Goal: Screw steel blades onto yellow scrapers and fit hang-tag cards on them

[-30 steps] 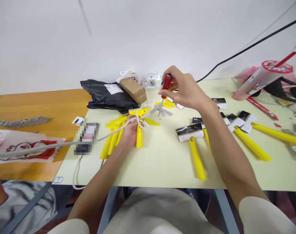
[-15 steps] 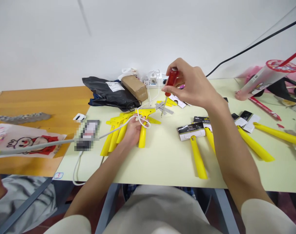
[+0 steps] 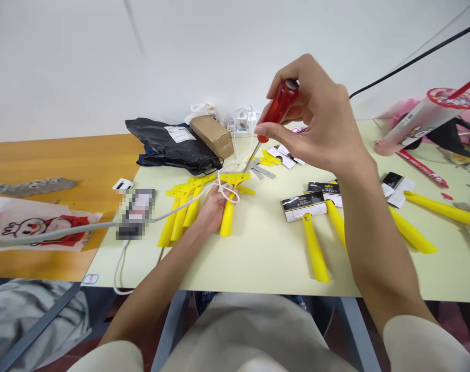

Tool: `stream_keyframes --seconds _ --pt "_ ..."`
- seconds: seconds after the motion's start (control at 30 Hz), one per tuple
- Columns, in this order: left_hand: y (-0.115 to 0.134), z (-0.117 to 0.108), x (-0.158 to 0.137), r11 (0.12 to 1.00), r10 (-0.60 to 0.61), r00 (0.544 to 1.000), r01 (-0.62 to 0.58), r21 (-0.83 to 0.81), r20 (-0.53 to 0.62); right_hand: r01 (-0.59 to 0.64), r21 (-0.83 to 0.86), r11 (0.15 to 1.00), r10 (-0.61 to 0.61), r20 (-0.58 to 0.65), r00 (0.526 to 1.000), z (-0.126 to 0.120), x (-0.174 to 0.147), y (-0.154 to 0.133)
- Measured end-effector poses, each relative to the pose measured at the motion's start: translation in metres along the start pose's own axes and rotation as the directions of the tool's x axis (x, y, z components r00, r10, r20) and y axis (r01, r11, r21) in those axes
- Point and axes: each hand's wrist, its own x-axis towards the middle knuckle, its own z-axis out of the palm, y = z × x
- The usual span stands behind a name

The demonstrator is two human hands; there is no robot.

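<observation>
My right hand (image 3: 324,121), upper right of centre, is closed on a tilted screwdriver with a glossy translucent red handle (image 3: 279,108) and slim metal shaft, its tip at the head of a T-shaped yellow plastic scraper (image 3: 227,219) mid-frame. My left hand (image 3: 210,211) grips that scraper by its smooth handle. A thin looped white cable (image 3: 219,181) crosses it. Flat grey metal strips (image 3: 265,172) lie just beyond, near centre.
</observation>
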Motion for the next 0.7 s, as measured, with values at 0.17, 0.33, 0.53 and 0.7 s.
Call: stream_keyframes --seconds 0.17,0.33,0.53,0.7 --pt "0.0009 0.003 -0.0022 0.999 -0.013 1.0 0.013 -0.033 0.006 -0.017 -0.014 1.0 0.017 0.022 1.0 0.0038 0.0016 0.0054" --pt "0.0011 0.003 -0.0019 0.999 -0.024 1.0 0.024 -0.04 0.006 0.005 -0.012 1.0 -0.004 0.059 0.998 0.0029 0.0003 0.005" --pt "0.0007 0.002 -0.0008 0.999 -0.022 0.999 0.02 -0.037 -0.029 0.028 -0.005 1.0 -0.027 0.061 0.998 0.0057 0.0007 0.0031" --pt "0.0016 0.004 -0.0026 0.999 -0.018 0.999 0.017 -0.043 -0.041 0.045 -0.023 0.999 -0.043 0.065 0.997 0.0069 0.0004 0.0015"
